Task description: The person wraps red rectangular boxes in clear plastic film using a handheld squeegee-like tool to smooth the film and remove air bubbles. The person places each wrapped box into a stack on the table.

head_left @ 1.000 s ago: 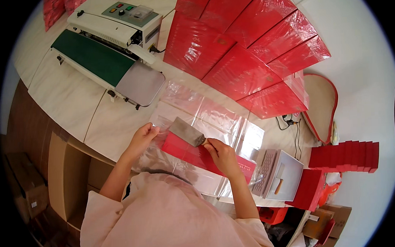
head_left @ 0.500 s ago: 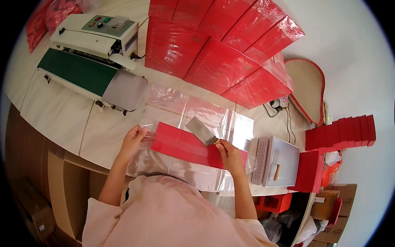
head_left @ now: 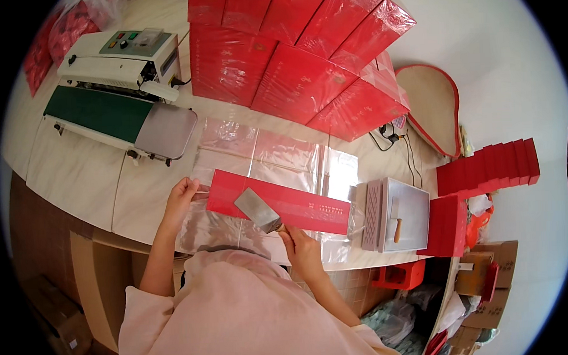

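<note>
My left hand pinches a thin clear plastic edge at the left end of a long red strip, which has pale lettering at its right. My right hand grips the handle of a broad metal scraper; its blade lies over the lower left part of the strip, tilted. The strip rests above overlapping sheets of clear plastic film spread on the marble-look table. Whether the strip is inside a clear bag is hard to tell.
A sealing machine stands back left, wrapped red boxes are stacked behind the film. At right are a pale tray with a wooden-handled blade, a row of red boxes, cables and a beige red-rimmed mat. An open carton sits below left.
My right hand and the scraper have moved left and down across the red strip, uncovering its right part and lettering. The whole view has shifted slightly.
</note>
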The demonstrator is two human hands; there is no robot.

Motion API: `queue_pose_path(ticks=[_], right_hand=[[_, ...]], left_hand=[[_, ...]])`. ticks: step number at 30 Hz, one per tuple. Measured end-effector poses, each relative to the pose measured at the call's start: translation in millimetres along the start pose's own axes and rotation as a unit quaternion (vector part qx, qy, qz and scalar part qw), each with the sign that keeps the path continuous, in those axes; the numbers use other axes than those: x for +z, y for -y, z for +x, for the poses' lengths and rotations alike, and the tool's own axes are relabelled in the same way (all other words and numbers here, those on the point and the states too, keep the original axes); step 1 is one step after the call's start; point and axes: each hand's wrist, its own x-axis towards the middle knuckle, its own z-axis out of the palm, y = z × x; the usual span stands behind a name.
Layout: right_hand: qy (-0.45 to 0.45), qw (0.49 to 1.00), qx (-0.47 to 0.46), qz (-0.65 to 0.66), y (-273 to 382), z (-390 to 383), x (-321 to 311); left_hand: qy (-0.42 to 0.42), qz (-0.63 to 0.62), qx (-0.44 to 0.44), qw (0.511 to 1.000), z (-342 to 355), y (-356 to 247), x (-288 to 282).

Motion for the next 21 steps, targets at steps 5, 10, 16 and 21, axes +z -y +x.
queue_pose_path(ticks=[5,10,16,21], right_hand=[[-0.017,0.997,0.044,-0.053,-12.8,2.7,-11.4],[-0.08,0.99,0.083,-0.084,-38.6,-6.7,-14.9],[-0.162,0.963,0.145,-0.16,-65.8,-14.4,-35.5],[-0.188,0.953,0.214,-0.105,-71.1,-30.9,-39.8]], left_hand=[[0.003,0.011,-0.001,1.0,-1.1,-5.9,1.0],[0.001,0.003,0.003,1.0,-3.1,-9.3,4.8],[0.006,0.024,0.011,1.0,1.1,-0.4,-1.8],[-0.193,0.192,0.189,0.944,-7.1,-8.4,12.7]])
